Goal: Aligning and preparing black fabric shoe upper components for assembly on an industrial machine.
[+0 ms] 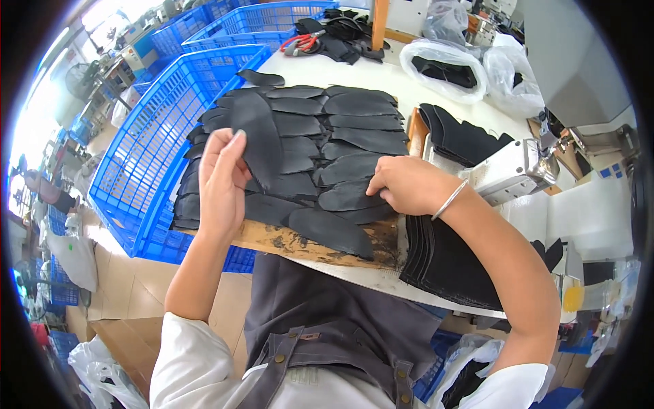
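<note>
Between the thumb and fingers of my left hand (223, 180) is a curved black leather-like piece (257, 133), raised on edge above the others. Beneath it, overlapping rows of similar leaf-shaped black pieces (361, 103) cover a wooden board (293, 244). My right hand (412, 184), with a bangle on its wrist, is closed at the right-hand column of rows. Its bent fingertips meet the edge of one black piece (349, 196); whether they grip it is hidden. One loose piece (330, 230) lies across the board's near edge.
Blue plastic crates (146, 160) stand left of the board and behind it. Red-handled scissors (302, 44) lie at the back. To the right are a machine arm (514, 170) and stacked black panels (449, 262). Clear plastic bags (443, 68) hold black pieces at the far right.
</note>
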A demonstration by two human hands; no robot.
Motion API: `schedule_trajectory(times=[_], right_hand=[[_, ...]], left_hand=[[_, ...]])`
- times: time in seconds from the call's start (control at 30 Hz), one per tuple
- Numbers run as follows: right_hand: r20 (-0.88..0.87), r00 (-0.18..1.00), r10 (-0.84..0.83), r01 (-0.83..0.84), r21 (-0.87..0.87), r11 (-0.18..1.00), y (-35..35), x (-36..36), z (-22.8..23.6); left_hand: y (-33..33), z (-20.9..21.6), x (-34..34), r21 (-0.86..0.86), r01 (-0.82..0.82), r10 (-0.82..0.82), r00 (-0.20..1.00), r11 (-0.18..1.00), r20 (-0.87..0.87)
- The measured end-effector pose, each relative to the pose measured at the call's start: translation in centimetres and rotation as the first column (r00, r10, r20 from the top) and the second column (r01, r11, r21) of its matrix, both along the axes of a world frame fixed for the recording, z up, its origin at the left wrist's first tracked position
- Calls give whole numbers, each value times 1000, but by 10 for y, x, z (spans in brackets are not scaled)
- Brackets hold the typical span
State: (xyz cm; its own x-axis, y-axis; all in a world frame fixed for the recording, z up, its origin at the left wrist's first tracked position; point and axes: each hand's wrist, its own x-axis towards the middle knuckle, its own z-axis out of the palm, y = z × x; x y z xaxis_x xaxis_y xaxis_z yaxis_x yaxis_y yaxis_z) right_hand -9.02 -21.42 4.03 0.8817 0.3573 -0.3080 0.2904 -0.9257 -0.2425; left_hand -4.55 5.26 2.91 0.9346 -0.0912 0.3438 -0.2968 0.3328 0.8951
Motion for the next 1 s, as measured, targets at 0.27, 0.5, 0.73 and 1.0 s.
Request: schedule_trajectory(times=[0.27, 0.5, 0.73, 1.0], right_hand=[[196, 981, 11, 40, -253, 967, 23, 15, -1], [658, 738, -150, -213, 439, 873, 21, -21, 29], [918, 387, 91, -434, 94, 896, -20, -96, 58], [307, 678, -668, 389, 620, 681, -23, -199, 90]], left_hand=[[3, 16, -38, -20, 420, -419, 901, 908, -109], [-10, 27, -52, -152, 672, -688, 695, 725, -211], [-54, 37, -61, -248, 841, -840, 359, 480, -408], [-106, 41, -65, 48, 973, -878, 224, 225, -423]])
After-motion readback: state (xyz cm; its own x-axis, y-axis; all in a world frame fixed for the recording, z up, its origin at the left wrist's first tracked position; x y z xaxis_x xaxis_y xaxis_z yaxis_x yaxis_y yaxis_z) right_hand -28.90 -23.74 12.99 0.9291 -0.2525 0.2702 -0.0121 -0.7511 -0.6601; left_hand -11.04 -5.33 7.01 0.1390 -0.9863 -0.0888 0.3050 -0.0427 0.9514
